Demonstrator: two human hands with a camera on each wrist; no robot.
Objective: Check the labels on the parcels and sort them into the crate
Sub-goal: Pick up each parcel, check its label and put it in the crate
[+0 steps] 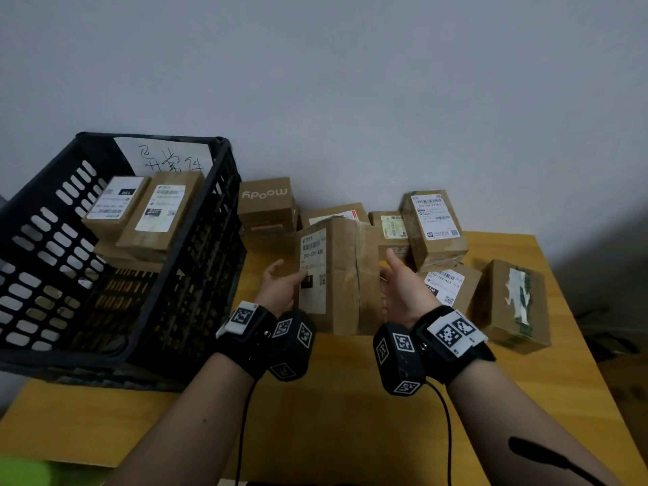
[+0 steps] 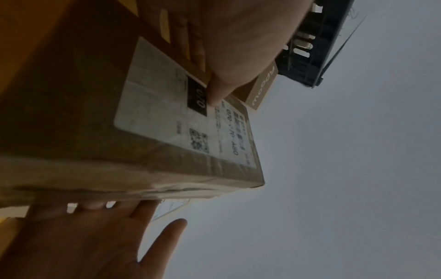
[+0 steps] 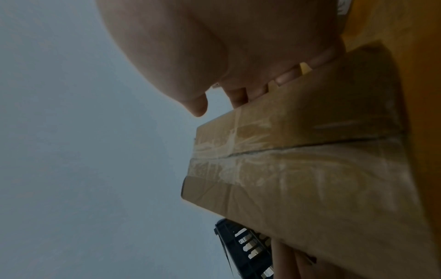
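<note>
A brown cardboard parcel (image 1: 336, 275) with a white label reading 070-070-A80 stands on end between both hands at the table's middle. My left hand (image 1: 280, 285) grips its left side, with the thumb lying on the label's black 070 patch (image 2: 198, 98). My right hand (image 1: 399, 289) presses flat against the right side with straight fingers (image 3: 284, 75) and the thumb free in the air. The right wrist view shows the taped seam of the parcel (image 3: 310, 151). The black slotted crate (image 1: 210, 240) stands to the left with two labelled parcels (image 1: 115, 205) (image 1: 161, 212) on top inside.
Behind and to the right of the held parcel, several more boxes lie on the yellow table (image 1: 333, 415): a "moody" box (image 1: 266, 205), a labelled box (image 1: 434, 226), a 15H-labelled box (image 1: 449, 285) and one with torn tape (image 1: 515, 303). A handwritten paper (image 1: 168, 156) leans inside the crate.
</note>
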